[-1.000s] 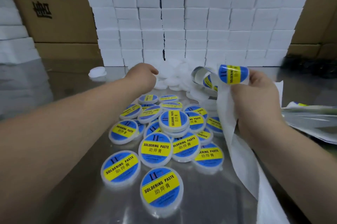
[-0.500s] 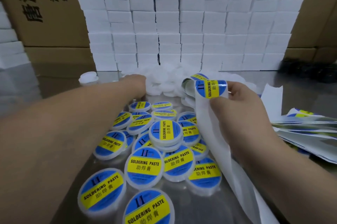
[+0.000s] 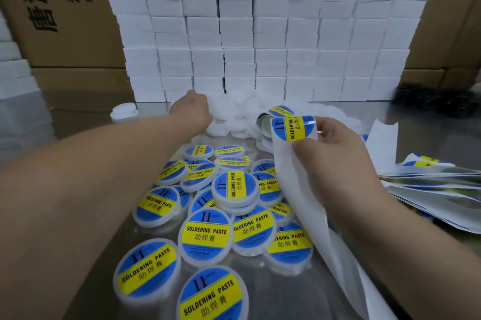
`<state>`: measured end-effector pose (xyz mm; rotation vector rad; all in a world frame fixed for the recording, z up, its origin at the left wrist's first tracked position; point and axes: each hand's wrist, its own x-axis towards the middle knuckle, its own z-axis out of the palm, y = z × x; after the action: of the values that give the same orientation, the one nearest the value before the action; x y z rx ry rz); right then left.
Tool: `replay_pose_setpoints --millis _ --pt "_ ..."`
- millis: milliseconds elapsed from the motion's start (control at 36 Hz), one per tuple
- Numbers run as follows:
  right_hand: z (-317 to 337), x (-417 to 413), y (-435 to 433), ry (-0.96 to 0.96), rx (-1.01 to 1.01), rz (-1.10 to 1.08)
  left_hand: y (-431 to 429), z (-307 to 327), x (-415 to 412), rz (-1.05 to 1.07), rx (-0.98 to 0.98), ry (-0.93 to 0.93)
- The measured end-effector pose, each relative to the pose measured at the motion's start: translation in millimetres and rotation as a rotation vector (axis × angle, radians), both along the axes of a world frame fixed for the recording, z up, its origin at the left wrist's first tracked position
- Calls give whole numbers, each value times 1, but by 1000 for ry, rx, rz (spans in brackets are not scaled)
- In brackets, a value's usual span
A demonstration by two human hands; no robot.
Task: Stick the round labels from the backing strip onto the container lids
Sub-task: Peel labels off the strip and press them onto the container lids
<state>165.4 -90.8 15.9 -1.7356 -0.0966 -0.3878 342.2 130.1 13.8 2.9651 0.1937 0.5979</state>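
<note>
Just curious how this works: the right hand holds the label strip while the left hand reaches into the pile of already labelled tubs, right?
Not quite. The head view shows the left hand reaching into the plain white lids; the right hand holds the label strip.

A packing workshop is suggested by stacked white boxes (image 3: pixel 260 33), printed cartons (image 3: pixel 59 12) at upper left, and a steel desk (image 3: pixel 286 299).

Labelled containers (image 3: pixel 205 237) lie clustered at centre on the table (image 3: pixel 273 293), some stacked. Unlabelled lids (image 3: pixel 234 111) piled at 12 o'clock, w/ a wall of boxes (image 3: pixel 260 33) behind them (cartons (image 3: pixel 65 20) further back). One lone lid (image 3: pixel 125 111) at 10. Backing strip (image 3: pixel 307 202) runs from 1 o'clock down to 5. Label sheets (image 3: pixel 429 181) fan out at 3.
</note>
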Motion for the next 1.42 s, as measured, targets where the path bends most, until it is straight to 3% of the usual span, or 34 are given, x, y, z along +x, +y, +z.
replay_pose_setpoints --millis 306,417,500,611,639,694,833,917,1083,1250,1417 --pt "0 0 0 2 -3 21 -4 11 -5 70 -193 15" --pt "0 0 1 -7 7 31 -12 16 -17 9 -390 -94" --pt "0 -1 3 1 13 59 -26 24 -36 -27 -652 -208" --pt "0 -4 4 28 10 77 -52 39 -66 -76 -1263 -253" --pt "0 -4 4 39 9 82 -57 42 -75 -85 -1340 -268" --pt "-1 -4 4 57 12 95 -67 42 -97 -156 -1309 -305" --pt "-1 -3 1 55 13 101 -84 28 -149 -387 -880 -270" --pt "0 -2 1 32 -4 105 -88 13 -173 -443 -723 -240" --pt "0 -1 3 50 -41 172 -82 -1 -188 -476 -636 -181" --pt "1 -6 5 81 24 306 -81 1 -196 -470 -505 -248" --pt "-1 -3 5 53 10 306 -77 0 -197 -419 -387 -321"
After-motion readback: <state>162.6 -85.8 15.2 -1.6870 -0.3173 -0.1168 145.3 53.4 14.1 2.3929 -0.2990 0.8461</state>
